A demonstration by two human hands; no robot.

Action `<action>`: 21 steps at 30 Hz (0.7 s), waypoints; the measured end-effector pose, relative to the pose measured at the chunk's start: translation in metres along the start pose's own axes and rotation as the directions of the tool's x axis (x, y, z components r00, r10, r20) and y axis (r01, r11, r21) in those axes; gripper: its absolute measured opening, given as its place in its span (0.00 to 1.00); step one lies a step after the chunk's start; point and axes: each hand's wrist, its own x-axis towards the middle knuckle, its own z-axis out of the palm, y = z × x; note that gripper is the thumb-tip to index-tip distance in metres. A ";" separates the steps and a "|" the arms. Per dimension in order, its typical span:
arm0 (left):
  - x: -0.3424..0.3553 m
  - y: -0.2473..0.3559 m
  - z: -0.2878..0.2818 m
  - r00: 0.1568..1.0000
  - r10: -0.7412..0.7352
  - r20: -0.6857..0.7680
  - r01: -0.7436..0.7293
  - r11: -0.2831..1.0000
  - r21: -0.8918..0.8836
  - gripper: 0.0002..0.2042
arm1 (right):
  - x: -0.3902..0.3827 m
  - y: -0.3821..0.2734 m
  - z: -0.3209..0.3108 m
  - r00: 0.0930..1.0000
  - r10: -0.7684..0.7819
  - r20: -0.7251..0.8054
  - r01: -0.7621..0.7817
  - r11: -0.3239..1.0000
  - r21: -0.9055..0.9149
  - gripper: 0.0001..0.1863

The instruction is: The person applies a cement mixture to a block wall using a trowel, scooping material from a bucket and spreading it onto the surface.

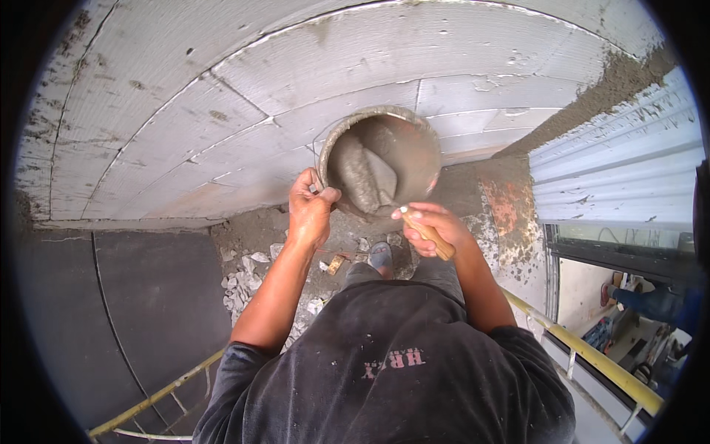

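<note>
A mortar-smeared bucket (418,133) is tilted toward me in front of a pale block wall (310,59), its inside coated with wet grey mortar (355,170). My left hand (310,196) has its fingers closed on the bucket's left rim. In my right hand (436,226) is the wooden handle of a trowel (444,244); the trowel's blade (382,174) sits inside the bucket among the mortar. One sandalled foot (381,257) shows below the bucket.
Rubble (244,285) lies on the ground below. Yellow railings (606,366) flank me. A dark panelled surface (81,296) is at left, corrugated white sheeting (614,163) at right. Through an opening below it, another person's blue-clothed limb (651,300) shows among tools.
</note>
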 end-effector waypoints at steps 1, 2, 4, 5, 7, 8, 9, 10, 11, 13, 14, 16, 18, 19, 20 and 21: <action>-0.001 0.009 0.002 0.998 -0.062 -0.001 0.061 0.996 -0.059 0.10 | -0.002 0.007 0.003 0.992 -0.120 0.029 0.113 0.977 0.183 0.18; 0.001 0.008 -0.001 0.998 -0.059 0.008 0.059 0.997 -0.055 0.10 | -0.001 0.013 0.006 0.991 -0.130 0.027 0.123 0.975 0.183 0.18; 0.007 -0.004 -0.008 0.996 -0.081 -0.022 0.077 0.987 -0.140 0.10 | -0.004 0.015 0.014 0.976 -0.204 -0.074 0.212 0.971 0.111 0.17; 0.011 -0.011 -0.009 0.997 -0.079 -0.003 0.077 0.987 -0.140 0.10 | -0.009 0.016 0.016 0.972 -0.220 -0.084 0.228 0.968 0.106 0.17; 0.019 -0.023 -0.007 0.992 -0.127 0.006 0.127 0.985 -0.121 0.10 | -0.021 0.010 0.017 0.961 -0.214 -0.176 0.221 0.975 0.021 0.17; 0.022 -0.028 -0.001 0.992 -0.120 0.032 0.123 0.985 -0.119 0.10 | -0.025 0.008 0.018 0.953 -0.238 -0.186 0.244 0.970 0.013 0.17; 0.025 -0.034 0.009 0.988 -0.156 0.021 0.157 0.978 -0.139 0.10 | -0.030 0.005 0.017 0.946 -0.238 -0.221 0.245 0.969 0.007 0.17; 0.026 -0.038 0.020 0.981 -0.193 0.016 0.193 0.970 -0.151 0.10 | -0.037 0.002 0.015 0.935 -0.243 -0.258 0.253 0.968 0.006 0.16; 0.023 -0.043 0.027 0.970 -0.242 0.010 0.242 0.963 -0.117 0.12 | -0.046 0.002 0.008 0.936 -0.234 -0.264 0.250 0.968 0.029 0.16; 0.025 -0.049 0.043 0.946 -0.322 -0.024 0.314 0.935 -0.162 0.20 | -0.065 -0.007 0.006 0.928 -0.287 -0.238 0.314 0.946 0.082 0.16; 0.024 -0.058 0.045 0.924 -0.378 -0.046 0.358 0.904 -0.235 0.26 | -0.076 -0.007 0.007 0.930 -0.302 -0.208 0.336 0.929 0.156 0.17; 0.036 -0.092 0.033 0.921 -0.387 0.046 0.387 0.892 -0.235 0.34 | -0.100 -0.015 0.001 0.907 -0.391 -0.155 0.418 0.878 0.234 0.20; 0.034 -0.096 0.029 0.895 -0.442 -0.059 0.408 0.865 -0.291 0.37 | -0.124 -0.043 -0.010 0.875 -0.463 -0.142 0.484 0.842 0.239 0.22; 0.053 -0.119 -0.017 0.889 -0.457 0.024 0.443 0.846 -0.296 0.33 | -0.136 -0.059 -0.006 0.811 -0.563 -0.159 0.585 0.776 0.235 0.21; 0.047 -0.124 -0.012 0.888 -0.460 0.005 0.444 0.853 -0.274 0.33 | -0.158 -0.070 -0.009 0.728 -0.651 -0.215 0.685 0.693 0.223 0.20; 0.036 -0.116 -0.005 0.890 -0.456 -0.025 0.435 0.864 -0.253 0.33 | -0.183 -0.090 -0.011 0.632 -0.715 -0.298 0.770 0.621 0.143 0.20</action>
